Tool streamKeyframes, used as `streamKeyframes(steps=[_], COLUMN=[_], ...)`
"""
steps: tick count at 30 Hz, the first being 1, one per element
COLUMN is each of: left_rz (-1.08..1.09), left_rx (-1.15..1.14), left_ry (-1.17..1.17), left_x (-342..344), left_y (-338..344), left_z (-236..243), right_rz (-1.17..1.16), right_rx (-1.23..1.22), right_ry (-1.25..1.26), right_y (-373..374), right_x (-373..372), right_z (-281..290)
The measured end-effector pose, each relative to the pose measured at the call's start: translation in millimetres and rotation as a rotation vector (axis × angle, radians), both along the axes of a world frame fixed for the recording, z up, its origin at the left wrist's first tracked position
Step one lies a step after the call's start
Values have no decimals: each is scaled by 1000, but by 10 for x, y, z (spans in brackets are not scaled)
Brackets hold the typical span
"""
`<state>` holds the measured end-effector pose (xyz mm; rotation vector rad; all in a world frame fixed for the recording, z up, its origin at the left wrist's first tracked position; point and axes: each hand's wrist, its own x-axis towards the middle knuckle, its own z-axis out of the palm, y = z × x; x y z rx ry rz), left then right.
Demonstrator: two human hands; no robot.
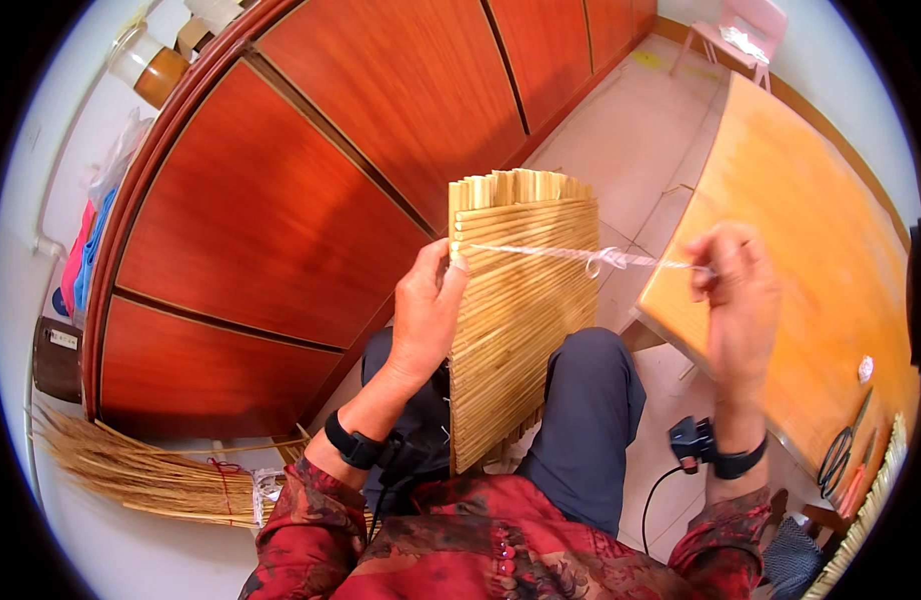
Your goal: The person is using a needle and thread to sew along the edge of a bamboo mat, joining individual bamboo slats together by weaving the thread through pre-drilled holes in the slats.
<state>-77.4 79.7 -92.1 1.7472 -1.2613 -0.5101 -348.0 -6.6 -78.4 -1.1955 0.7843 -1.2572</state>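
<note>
The room has a pale tiled floor (671,110), and along the L side stands a long red-brown wooden cabinet (281,200) w/ dark strips b/w its panels. On the R is a yellow-brown wooden table (811,230); near its lower R edge lie black-handled scissors (837,465) and a small white item (866,369). A pink chair (746,40) is in the far bkgd. At lower L, a bundle of dry stalks (151,475) w/ bushy ends is tied w/ red and white cord.

The stalk panel (521,330), straw-coloured, is upright b/w the person's knees. The L hand (426,310) grasps its L edge in the upper part, thumb at the front face. A white string (551,251) goes from near this thumb across the panel, then over the gap to the R hand (736,285), which pinches the string's R end, near the table edge & apart from the panel. The string has a loop and a knot-like lump abt. midway.

The R fingers are blurred, so exact finger positions are hard to see. L fingertips are hidden behind the panel edge. Panel's bottom is partly covered by the R knee & clothes; what it rests on, I cannot tell. The table is cut off by the dark fisheye rim.
</note>
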Motion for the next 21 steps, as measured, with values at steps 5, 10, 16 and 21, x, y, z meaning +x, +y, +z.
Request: streamKeyframes(steps=[5,10,16,21], left_rz=[43,25,73,75], left_rx=[-68,-68,10,-12], left_ry=[-62,-98,-215,-227], left_x=[-23,-50,-140,-143], left_y=[-55,-91,-207,-220], left_z=[-48,-114,12,-29], right_rz=[100,-256,-48,-189], right_rx=[15,-66,-19,51], right_ry=[-465,-592,-751,-646], right_y=[-255,-247,-218,-61], right_x=[-282,-264,-656,-787], right_z=[-137,-108,-260,-302])
